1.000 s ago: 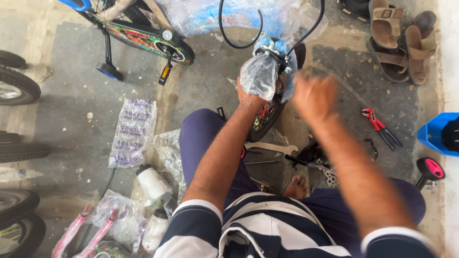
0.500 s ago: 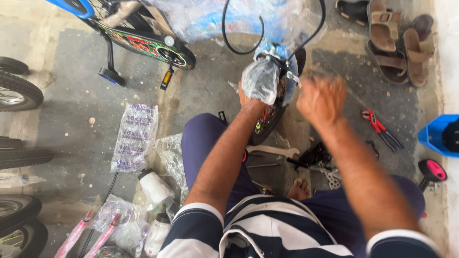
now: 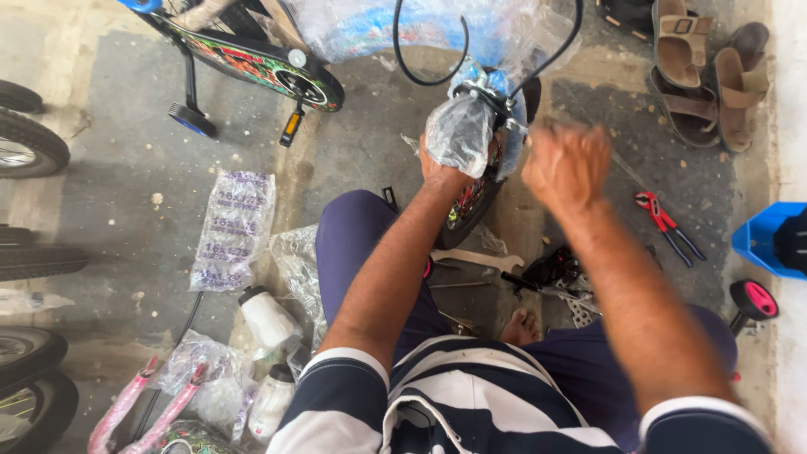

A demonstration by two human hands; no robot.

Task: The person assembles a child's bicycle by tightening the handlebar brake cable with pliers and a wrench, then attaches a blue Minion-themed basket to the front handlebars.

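Head view: the person sits on the concrete floor [image 3: 126, 143] in a striped shirt, with a small bicycle part upright between the knees. The left hand [image 3: 439, 172] rests against the plastic-wrapped handlebar grip [image 3: 458, 133], its fingers curled on the underside of the wrap; how tightly they close cannot be told, since the bag hides most of them.

The right hand [image 3: 565, 166] is the thing that has changed. Half a second ago it hung a little to the right of the wrap with the fingers looser; now it sits at nearly the same height, bunched into a closed fist and blurred by motion. Whether the fist holds anything cannot be told. The left hand has kept its place on the wrap across all three pictures, so it reads as the steadying hand while the right one does the moving work just beside the black cables [image 3: 420, 59].

Around them lie red-handled pliers [image 3: 664, 223] on the floor to the right, a flat spanner [image 3: 475, 259] near the knee, a white bottle [image 3: 267, 318], printed plastic bags [image 3: 231, 229], a pink training wheel [image 3: 754, 300] and a pair of brown sandals [image 3: 702, 71].
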